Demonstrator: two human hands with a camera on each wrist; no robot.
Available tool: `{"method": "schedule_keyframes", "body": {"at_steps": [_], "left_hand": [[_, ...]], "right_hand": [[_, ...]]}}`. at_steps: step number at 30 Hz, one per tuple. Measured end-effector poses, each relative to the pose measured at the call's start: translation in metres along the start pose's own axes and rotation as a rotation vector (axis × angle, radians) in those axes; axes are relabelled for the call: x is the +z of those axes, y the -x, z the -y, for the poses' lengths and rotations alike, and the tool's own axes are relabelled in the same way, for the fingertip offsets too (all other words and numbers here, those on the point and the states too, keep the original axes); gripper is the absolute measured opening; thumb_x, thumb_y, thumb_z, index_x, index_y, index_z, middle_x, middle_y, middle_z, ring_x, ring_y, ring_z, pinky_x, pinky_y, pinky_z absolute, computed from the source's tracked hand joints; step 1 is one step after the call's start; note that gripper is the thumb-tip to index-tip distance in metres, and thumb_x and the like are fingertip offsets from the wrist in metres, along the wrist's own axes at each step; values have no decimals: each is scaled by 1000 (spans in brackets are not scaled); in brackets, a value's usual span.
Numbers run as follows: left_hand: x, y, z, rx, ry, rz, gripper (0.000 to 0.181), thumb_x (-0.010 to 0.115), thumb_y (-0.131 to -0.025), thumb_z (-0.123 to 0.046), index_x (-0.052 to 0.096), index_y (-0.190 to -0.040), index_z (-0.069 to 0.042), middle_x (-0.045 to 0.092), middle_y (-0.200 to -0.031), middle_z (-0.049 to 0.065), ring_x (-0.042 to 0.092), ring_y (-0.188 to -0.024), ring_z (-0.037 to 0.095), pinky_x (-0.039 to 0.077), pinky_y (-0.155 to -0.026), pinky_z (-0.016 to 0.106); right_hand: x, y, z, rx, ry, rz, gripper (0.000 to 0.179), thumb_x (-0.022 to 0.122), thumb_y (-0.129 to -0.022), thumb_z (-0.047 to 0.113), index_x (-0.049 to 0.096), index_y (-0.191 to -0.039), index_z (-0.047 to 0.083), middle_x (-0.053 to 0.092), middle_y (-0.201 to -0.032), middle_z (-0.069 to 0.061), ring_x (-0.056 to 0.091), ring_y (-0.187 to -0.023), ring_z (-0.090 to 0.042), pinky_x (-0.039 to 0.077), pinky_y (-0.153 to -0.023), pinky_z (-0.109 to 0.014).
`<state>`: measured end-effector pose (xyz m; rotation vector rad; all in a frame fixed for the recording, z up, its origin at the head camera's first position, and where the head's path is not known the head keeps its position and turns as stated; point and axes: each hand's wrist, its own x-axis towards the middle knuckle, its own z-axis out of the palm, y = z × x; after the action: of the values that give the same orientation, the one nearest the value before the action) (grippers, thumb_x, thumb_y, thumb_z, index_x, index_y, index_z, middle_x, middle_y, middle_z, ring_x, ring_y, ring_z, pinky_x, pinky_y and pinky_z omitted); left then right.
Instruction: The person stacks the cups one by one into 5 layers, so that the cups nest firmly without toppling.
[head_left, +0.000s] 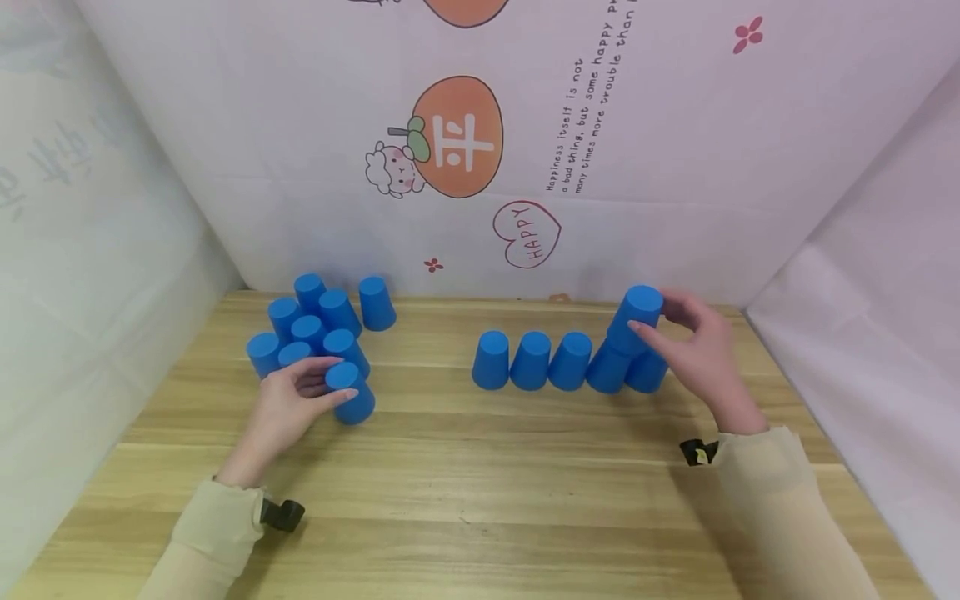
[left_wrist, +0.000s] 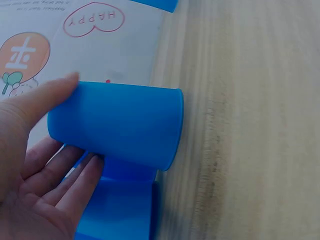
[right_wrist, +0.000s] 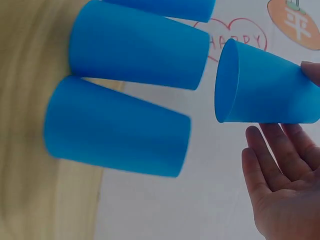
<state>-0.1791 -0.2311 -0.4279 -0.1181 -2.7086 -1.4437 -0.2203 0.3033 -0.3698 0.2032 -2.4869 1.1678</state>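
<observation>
Near the front of a cluster of upside-down blue cups, my left hand holds one blue cup between thumb and fingers. The left wrist view shows this cup with the thumb on one side and fingertips on the other. On the right, my right hand grips another upside-down cup by its sides, over the right end of a row of cups. In the right wrist view, this raised cup hangs apart from the row cups, its mouth facing down toward the table.
Several more upside-down cups stand close together at the back left, with one cup slightly to their right. A printed white cloth rises behind the wooden table, and white cloth walls flank it.
</observation>
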Motion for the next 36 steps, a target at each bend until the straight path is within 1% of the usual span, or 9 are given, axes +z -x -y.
{"method": "schedule_keyframes", "body": {"at_steps": [7,9,12,16,19,22,26,31,36], "left_hand": [[1,2,1,7,-28,17,68,83,-86,-43,60,-136,-2,65,-127,21,66,-112,39,55,-93,51],[2,2,3,8,-47,29,69,83,-86,-42,59,-136,-1,65,-127,21,66,-112,38,55,-93,51],[4,4,7,18,-91,37,69,83,-86,-42,59,-135,0,65,-126,21,67,-109,38,56,-92,52],[8,5,4,49,-117,16,71,83,-84,-47,60,-134,-2,67,-123,18,68,-106,35,56,-91,53],[10,4,-9,94,-80,-13,72,83,-83,-51,61,-134,-6,68,-120,12,68,-106,31,57,-91,52],[14,2,-30,152,-11,-45,67,83,-83,-50,62,-134,-11,68,-120,6,67,-107,24,56,-93,49],[21,-4,-58,221,68,-87,60,84,-85,-44,63,-133,-15,68,-121,0,65,-110,20,55,-96,49],[36,-23,-84,292,101,-102,61,85,-83,-42,64,-134,-16,69,-120,-1,65,-110,18,55,-96,48],[51,-51,-103,300,103,-74,66,83,-84,-49,61,-139,-19,68,-124,-1,64,-113,18,53,-99,46]], "right_hand": [[-4,5,-16,32,5,-65,52,77,-93,31,62,-136,5,65,-128,-14,58,-114,-25,45,-100,-30],[-5,5,-19,48,5,-68,53,77,-93,33,62,-136,5,65,-128,-13,58,-114,-24,46,-98,-30],[-5,6,-22,74,9,-58,56,76,-93,36,61,-137,5,64,-129,-13,58,-115,-28,47,-99,-36],[-4,8,-26,91,4,-52,57,75,-94,37,60,-138,4,63,-131,-14,58,-117,-31,47,-101,-44],[-4,9,-28,92,6,-58,57,75,-94,36,59,-139,5,63,-131,-14,58,-116,-31,47,-101,-42],[-4,9,-30,97,9,-64,57,75,-94,36,59,-139,5,63,-131,-14,58,-115,-29,48,-101,-38],[-5,9,-30,107,2,-58,57,75,-94,35,58,-139,4,63,-132,-15,58,-117,-29,48,-103,-41],[-5,9,-31,109,6,-52,56,75,-95,34,58,-139,5,63,-133,-15,58,-115,-23,48,-104,-40],[-4,9,-32,108,8,-48,55,75,-95,33,58,-139,5,63,-132,-14,57,-113,-15,49,-103,-38]]}}
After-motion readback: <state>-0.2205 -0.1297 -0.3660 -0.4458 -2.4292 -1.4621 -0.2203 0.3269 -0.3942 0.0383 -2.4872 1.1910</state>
